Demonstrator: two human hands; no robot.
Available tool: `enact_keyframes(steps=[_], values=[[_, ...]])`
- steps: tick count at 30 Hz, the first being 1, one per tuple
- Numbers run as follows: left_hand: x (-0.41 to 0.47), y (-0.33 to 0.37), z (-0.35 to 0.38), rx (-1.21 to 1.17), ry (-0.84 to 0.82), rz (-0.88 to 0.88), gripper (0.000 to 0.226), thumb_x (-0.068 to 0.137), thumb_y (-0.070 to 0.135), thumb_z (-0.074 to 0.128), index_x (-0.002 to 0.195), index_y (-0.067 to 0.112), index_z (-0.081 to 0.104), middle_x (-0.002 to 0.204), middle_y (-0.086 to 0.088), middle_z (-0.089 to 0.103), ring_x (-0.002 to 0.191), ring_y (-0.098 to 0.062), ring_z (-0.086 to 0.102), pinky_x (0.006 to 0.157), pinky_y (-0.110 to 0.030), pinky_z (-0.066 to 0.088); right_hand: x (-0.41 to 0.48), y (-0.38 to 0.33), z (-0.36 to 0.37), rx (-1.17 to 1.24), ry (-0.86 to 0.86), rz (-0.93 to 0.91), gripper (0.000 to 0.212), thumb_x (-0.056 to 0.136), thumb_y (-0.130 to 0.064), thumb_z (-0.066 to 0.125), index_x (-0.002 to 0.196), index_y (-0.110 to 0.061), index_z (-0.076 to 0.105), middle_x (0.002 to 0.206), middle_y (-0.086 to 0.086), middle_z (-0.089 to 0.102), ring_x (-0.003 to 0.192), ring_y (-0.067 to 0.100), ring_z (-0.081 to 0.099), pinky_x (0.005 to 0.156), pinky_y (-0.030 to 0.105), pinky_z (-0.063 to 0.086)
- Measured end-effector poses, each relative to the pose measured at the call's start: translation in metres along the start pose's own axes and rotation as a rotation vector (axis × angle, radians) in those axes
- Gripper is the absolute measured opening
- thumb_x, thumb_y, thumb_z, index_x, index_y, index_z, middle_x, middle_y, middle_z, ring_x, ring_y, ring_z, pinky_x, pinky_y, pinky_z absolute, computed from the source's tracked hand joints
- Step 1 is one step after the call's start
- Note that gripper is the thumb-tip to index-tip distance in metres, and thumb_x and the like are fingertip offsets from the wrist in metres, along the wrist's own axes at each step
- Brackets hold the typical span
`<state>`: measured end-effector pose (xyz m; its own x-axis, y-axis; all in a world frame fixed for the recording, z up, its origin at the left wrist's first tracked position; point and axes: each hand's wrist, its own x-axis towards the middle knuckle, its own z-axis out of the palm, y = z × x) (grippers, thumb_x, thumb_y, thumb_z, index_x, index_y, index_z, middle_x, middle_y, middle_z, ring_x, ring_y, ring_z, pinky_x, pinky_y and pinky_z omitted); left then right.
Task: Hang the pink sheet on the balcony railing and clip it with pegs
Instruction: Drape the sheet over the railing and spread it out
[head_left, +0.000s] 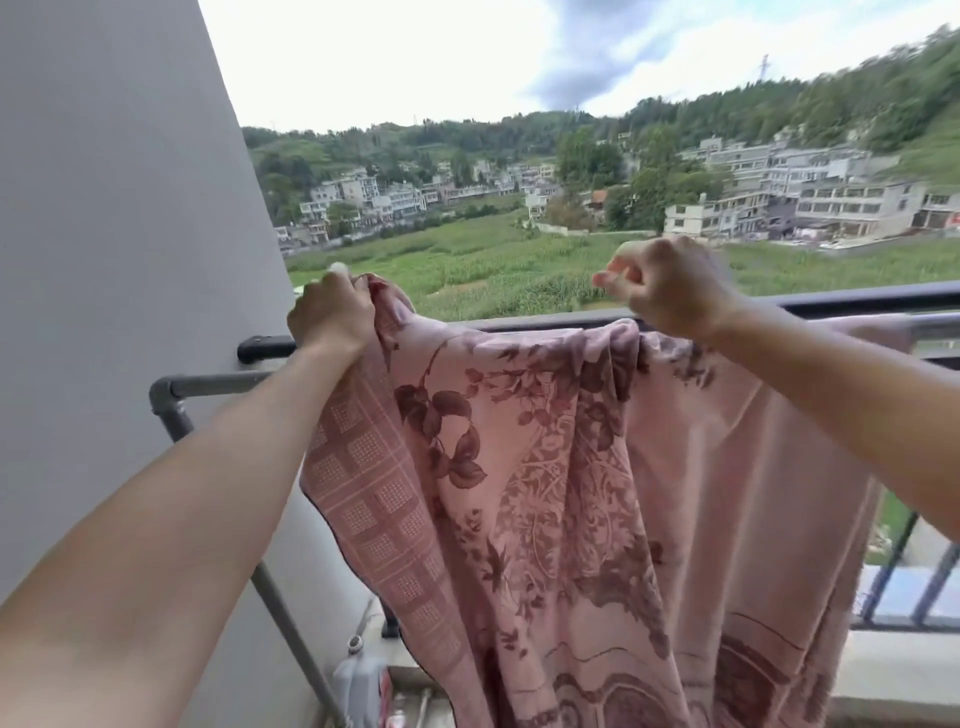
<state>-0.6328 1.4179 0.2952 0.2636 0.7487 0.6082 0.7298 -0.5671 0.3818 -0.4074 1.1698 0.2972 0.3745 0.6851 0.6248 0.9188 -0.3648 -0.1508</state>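
Observation:
The pink sheet (545, 467), printed with dark flowers and a checked border, hangs over the balcony railing (857, 302) and falls towards the floor. My left hand (332, 312) grips the sheet's left top corner and holds it bunched a little above the rail, close to the wall. My right hand (670, 286) hovers over the rail where the sheet's top edge is gathered. Its fingers are curled and blurred, and whether they pinch cloth or a peg is unclear. No peg shows clearly.
A grey pillar (119, 234) stands tight on the left. A grey pipe frame (174, 400) juts out below the rail there. A plastic bottle (358, 680) stands on the floor at its foot. Beyond the rail lie open fields and houses.

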Motion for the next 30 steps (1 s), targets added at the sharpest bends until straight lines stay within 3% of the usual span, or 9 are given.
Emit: enact_keyframes(steps=[7, 10, 13, 15, 18, 21, 26, 28, 30], values=[[-0.032, -0.061, 0.021, 0.068, -0.203, 0.046, 0.067, 0.1, 0.056, 0.023, 0.104, 0.005, 0.067, 0.114, -0.025, 0.065, 0.113, -0.04, 0.056, 0.1, -0.048, 0.034, -0.021, -0.093, 0.07, 0.058, -0.105, -0.213, 0.032, 0.088, -0.052, 0.061, 0.103, -0.027, 0.073, 0.088, -0.001, 0.072, 0.076, 0.022, 0.065, 0.063, 0.031, 0.045], [-0.059, -0.092, 0.017, -0.031, -0.022, 0.167, 0.057, 0.093, 0.063, 0.039, 0.089, 0.01, 0.061, 0.101, -0.016, 0.062, 0.102, -0.036, 0.056, 0.091, -0.045, 0.039, -0.012, -0.099, 0.076, 0.116, -0.006, -0.185, 0.018, 0.092, -0.028, 0.063, 0.094, -0.017, 0.077, 0.079, 0.003, 0.073, 0.07, 0.024, 0.066, 0.06, 0.027, 0.043], [-0.099, -0.104, 0.025, -0.128, 0.092, 0.119, 0.061, 0.081, 0.063, 0.057, 0.112, 0.011, 0.062, 0.126, -0.008, 0.051, 0.117, -0.025, 0.048, 0.096, -0.043, 0.04, 0.006, -0.096, 0.072, 0.171, 0.083, -0.065, 0.018, 0.09, -0.013, 0.057, 0.093, -0.009, 0.075, 0.081, 0.009, 0.072, 0.072, 0.026, 0.064, 0.062, 0.03, 0.049], [-0.119, -0.099, 0.036, -0.183, 0.034, 0.001, 0.048, 0.078, 0.055, 0.067, 0.102, 0.013, 0.066, 0.135, -0.005, 0.048, 0.114, -0.02, 0.052, 0.089, -0.041, 0.046, 0.015, -0.099, 0.075, 0.202, 0.125, 0.008, 0.019, 0.092, -0.016, 0.056, 0.096, -0.009, 0.073, 0.086, 0.01, 0.073, 0.073, 0.023, 0.06, 0.063, 0.029, 0.045], [-0.12, -0.088, 0.039, -0.517, -0.216, -0.21, 0.019, 0.081, 0.031, 0.065, 0.076, 0.013, 0.068, 0.086, -0.008, 0.07, 0.083, -0.032, 0.068, 0.067, -0.043, 0.056, 0.02, -0.099, 0.077, 0.21, 0.149, 0.039, 0.021, 0.095, -0.021, 0.056, 0.098, -0.01, 0.073, 0.089, 0.007, 0.072, 0.074, 0.021, 0.058, 0.063, 0.027, 0.039], [-0.09, -0.097, 0.009, -0.47, -0.107, -0.125, 0.024, 0.084, 0.015, 0.058, 0.061, 0.011, 0.054, 0.063, -0.014, 0.059, 0.076, -0.04, 0.064, 0.059, -0.041, 0.044, 0.032, -0.085, 0.067, 0.16, 0.19, 0.073, 0.021, 0.093, -0.022, 0.056, 0.093, -0.011, 0.074, 0.087, 0.008, 0.072, 0.076, 0.025, 0.061, 0.061, 0.028, 0.041], [0.01, -0.133, -0.045, -0.312, 0.193, -0.143, 0.038, 0.087, 0.035, 0.064, 0.069, 0.001, 0.065, 0.084, -0.036, 0.049, 0.092, -0.038, 0.066, 0.061, -0.037, 0.038, 0.061, -0.046, 0.042, 0.028, 0.258, 0.298, 0.021, 0.092, -0.022, 0.056, 0.091, -0.009, 0.072, 0.09, 0.014, 0.072, 0.086, 0.033, 0.066, 0.065, 0.029, 0.04], [0.043, -0.145, -0.055, -0.304, 0.215, -0.262, 0.032, 0.083, 0.036, 0.068, 0.083, 0.005, 0.072, 0.079, -0.029, 0.054, 0.101, -0.029, 0.067, 0.071, -0.033, 0.046, 0.062, -0.037, 0.037, -0.056, 0.155, 0.381, 0.021, 0.093, -0.023, 0.058, 0.09, -0.009, 0.073, 0.09, 0.014, 0.071, 0.086, 0.033, 0.066, 0.065, 0.029, 0.041], [0.062, -0.153, -0.054, -0.37, 0.181, -0.381, 0.026, 0.077, 0.029, 0.074, 0.097, 0.011, 0.073, 0.103, -0.014, 0.071, 0.103, -0.021, 0.067, 0.082, -0.025, 0.049, 0.059, -0.039, 0.037, -0.163, -0.025, 0.425, 0.017, 0.091, -0.027, 0.062, 0.092, -0.015, 0.075, 0.092, 0.008, 0.072, 0.083, 0.028, 0.065, 0.071, 0.031, 0.049]])
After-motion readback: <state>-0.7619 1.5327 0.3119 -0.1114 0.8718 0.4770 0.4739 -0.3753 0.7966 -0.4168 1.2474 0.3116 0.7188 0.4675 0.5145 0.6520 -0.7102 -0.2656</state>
